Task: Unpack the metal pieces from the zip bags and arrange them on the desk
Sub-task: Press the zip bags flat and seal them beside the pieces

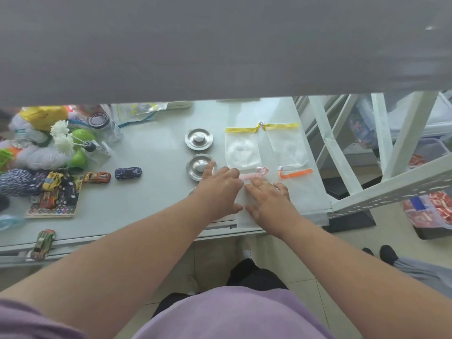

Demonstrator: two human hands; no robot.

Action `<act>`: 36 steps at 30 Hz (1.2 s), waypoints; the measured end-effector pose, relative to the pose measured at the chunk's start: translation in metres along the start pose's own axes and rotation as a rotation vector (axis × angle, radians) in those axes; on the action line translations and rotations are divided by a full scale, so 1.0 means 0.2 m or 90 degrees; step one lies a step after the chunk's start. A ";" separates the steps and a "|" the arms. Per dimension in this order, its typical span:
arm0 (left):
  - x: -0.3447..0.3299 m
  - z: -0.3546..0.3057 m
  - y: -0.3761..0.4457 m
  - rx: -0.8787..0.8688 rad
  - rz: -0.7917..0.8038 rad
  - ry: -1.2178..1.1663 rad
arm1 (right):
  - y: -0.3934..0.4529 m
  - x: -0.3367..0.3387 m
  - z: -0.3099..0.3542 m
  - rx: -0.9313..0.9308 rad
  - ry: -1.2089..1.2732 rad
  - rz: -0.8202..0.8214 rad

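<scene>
— What metal is out on the desk (151, 152)?

— Two round, shiny metal pieces, each a shallow dish with a raised knob in the middle. One (198, 138) lies farther back, the other (199, 166) just nearer, both flat.

— And the bags?

— Four clear zip bags lie flat to their right: two with yellow zips (242, 148) (285, 143), one orange (297, 184), one pink (249, 192).
</scene>
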State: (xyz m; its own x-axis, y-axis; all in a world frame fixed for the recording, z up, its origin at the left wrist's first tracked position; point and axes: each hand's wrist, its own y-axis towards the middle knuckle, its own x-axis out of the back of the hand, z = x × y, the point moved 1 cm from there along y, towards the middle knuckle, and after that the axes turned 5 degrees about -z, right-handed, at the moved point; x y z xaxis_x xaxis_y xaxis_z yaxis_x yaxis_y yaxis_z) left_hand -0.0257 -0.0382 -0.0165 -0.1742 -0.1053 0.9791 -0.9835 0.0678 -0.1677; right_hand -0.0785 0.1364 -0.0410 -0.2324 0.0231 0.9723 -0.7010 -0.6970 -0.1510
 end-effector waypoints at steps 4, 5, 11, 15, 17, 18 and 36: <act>0.00 -0.01 0.00 -0.005 0.001 -0.008 | -0.06 0.01 -0.02 -0.014 -0.017 -0.021; 0.00 -0.01 0.00 -0.007 0.003 -0.004 | -0.07 0.01 -0.03 -0.018 -0.023 -0.016; -0.01 -0.02 -0.01 0.010 0.034 0.002 | -0.06 0.00 -0.02 -0.023 -0.006 0.007; 0.00 0.00 0.00 0.026 0.037 -0.007 | -0.05 0.00 -0.02 -0.022 0.005 0.007; -0.01 0.00 0.00 0.025 0.031 -0.008 | -0.05 0.00 -0.02 -0.025 0.007 0.012; -0.01 0.01 0.00 0.024 0.029 -0.008 | -0.05 0.00 -0.03 -0.026 0.005 0.014; -0.01 0.03 0.00 0.016 0.030 0.007 | 0.01 0.03 -0.01 -0.027 0.004 0.029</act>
State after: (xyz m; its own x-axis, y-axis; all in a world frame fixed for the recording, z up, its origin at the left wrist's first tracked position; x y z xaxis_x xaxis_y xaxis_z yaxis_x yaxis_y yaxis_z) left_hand -0.0267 -0.0434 -0.0185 -0.2198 -0.0916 0.9712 -0.9752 0.0479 -0.2162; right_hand -0.0819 0.1358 -0.0364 -0.2689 -0.0030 0.9632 -0.7176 -0.6663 -0.2024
